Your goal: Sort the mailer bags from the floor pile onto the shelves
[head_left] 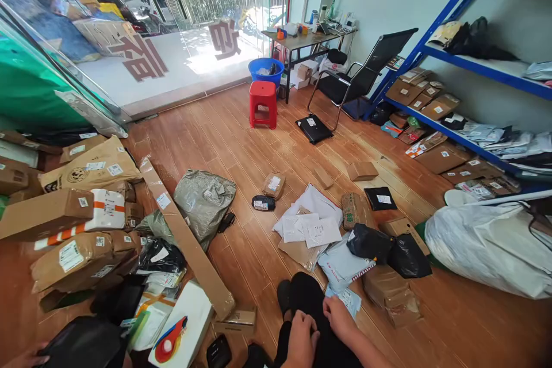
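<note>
My left hand [303,330] rests above my dark-trousered lap, its fingers curled in and nothing showing in them. Close by on its right, my right hand [338,313] lies by the knee, also with bent fingers and no visible object. The two hands are apart. Nearest to the right hand is a light-blue plastic mailer [345,297] with a label. Beyond it lie a white and blue mailer [345,261], black plastic-wrapped parcels [370,242], a taped brown carton [391,293] and white paper sheets [322,232] on a pile.
A long cardboard box [190,236] slants along the left beside heaped parcels [71,253]. A white foam box [183,322] bears a tape dispenser [171,340]. Another person's hand [34,356] shows lower left. A red stool [263,104], black chair [357,69] and blue shelves [487,63] stand farther off.
</note>
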Demonstrator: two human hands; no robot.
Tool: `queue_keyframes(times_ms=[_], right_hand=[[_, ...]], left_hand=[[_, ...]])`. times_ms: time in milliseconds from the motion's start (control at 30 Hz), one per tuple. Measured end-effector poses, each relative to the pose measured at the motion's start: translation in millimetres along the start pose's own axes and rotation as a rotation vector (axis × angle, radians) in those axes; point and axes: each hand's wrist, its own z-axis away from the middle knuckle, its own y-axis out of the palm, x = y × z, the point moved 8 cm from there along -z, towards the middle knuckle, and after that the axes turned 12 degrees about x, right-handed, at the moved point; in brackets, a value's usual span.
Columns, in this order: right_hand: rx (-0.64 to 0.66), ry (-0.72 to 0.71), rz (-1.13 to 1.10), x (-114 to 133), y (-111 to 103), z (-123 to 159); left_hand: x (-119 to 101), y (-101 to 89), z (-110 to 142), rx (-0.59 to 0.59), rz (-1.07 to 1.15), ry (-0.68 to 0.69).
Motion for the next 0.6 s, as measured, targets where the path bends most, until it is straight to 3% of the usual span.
queue_keyframes(times_ms=[67, 167, 367, 467, 600], right_hand=[[-0.047, -0.065, 0.080, 44, -8, -16], [0.032, -0.070, 0.182, 87, -14, -44], [0.322, -0.096, 0.363, 138, -16, -114], [0.428, -0.099, 0.414, 178, -22, -166], [0.462, -0.019, 0.430, 225, -55, -254]], left_hand=[[-2, -33.9, 6, -0.100, -0.040, -0.001], [-3, -81.5, 1, -0.171, -0.072, -0.049], [-12, -160.3, -50, 0.033, -0.136, 0.032], [-12, -215.2, -83, 0.124, -0.126, 0.011], [-32, -295.4, -141, 0.155, -0.039, 0.030]])
